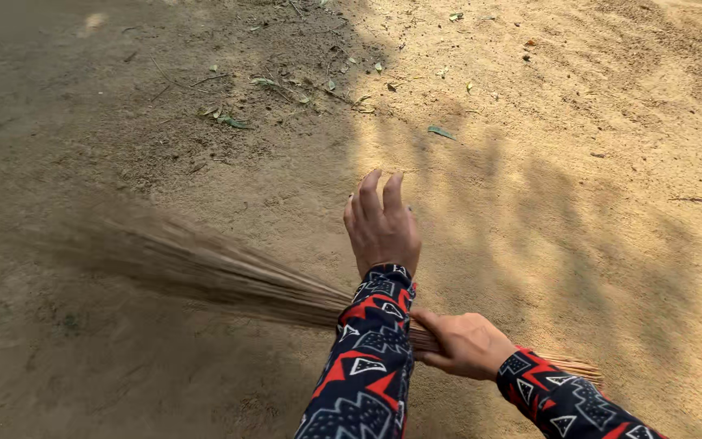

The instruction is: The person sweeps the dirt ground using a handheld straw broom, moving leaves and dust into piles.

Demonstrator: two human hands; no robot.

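My right hand (466, 344) grips a bundle broom of thin brown sticks (229, 276) near its bound end. The bristles fan out to the left over the dirt and look blurred. The stub end pokes out to the right of my right wrist. My left hand (381, 226) hovers above the ground in front of me, fingers stretched and apart, holding nothing. Its forearm crosses over the broom. Both arms wear dark sleeves with a red, white and blue pattern.
Bare sandy dirt ground (578, 211) lies all around, shaded on the left and sunlit on the right. Scattered dry leaves and twigs (286, 89) lie at the far middle. A single green leaf (440, 131) rests apart from them.
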